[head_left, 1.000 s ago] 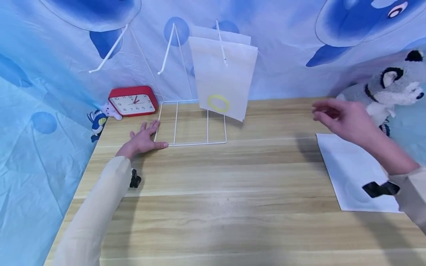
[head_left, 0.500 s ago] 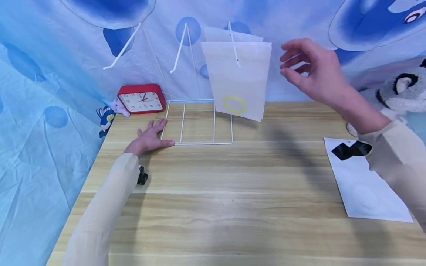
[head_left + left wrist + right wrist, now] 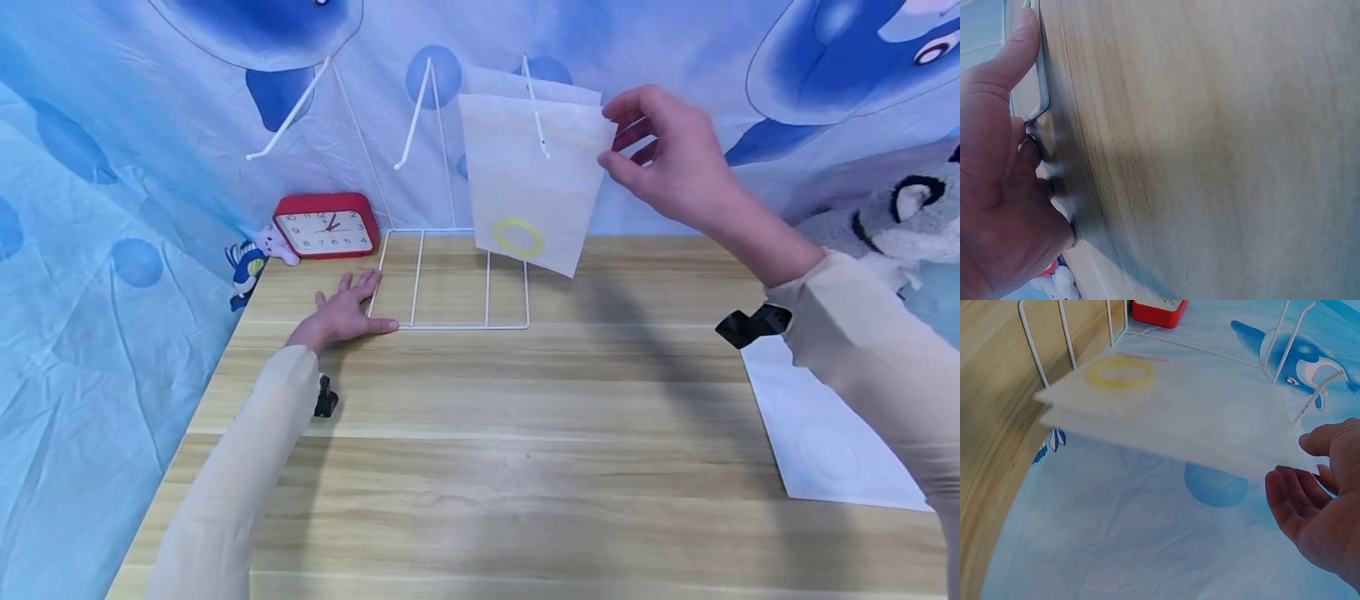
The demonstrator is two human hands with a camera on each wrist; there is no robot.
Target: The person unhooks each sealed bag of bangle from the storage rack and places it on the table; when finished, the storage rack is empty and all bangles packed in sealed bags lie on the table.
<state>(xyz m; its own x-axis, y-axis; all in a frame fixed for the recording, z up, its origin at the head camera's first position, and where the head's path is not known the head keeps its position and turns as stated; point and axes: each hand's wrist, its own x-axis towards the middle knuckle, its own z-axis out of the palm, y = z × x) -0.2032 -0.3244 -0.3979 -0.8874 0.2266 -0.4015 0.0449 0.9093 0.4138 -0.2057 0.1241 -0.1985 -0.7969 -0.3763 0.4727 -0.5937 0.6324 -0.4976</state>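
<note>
Two flat white bags hang one behind the other from the right hook of a white wire rack. A blurred yellow ring shows low on the front one. My right hand pinches the upper right corner of the front bag, thumb in front and fingers behind. In the right wrist view, the bag's edge lies between the thumb and the curled fingertips. My left hand rests spread on the table at the rack's left front corner, its thumb along the base wire.
Two other hooks, left and middle, stick out bare. A red clock and small plush toys stand by the rack. Another flat white bag lies on the table under the right arm. A grey plush dog sits behind.
My right hand has risen from the right and moved left to the front bag's corner. The front bag's lower end has swung slightly left. My left hand has stayed on the rack.
</note>
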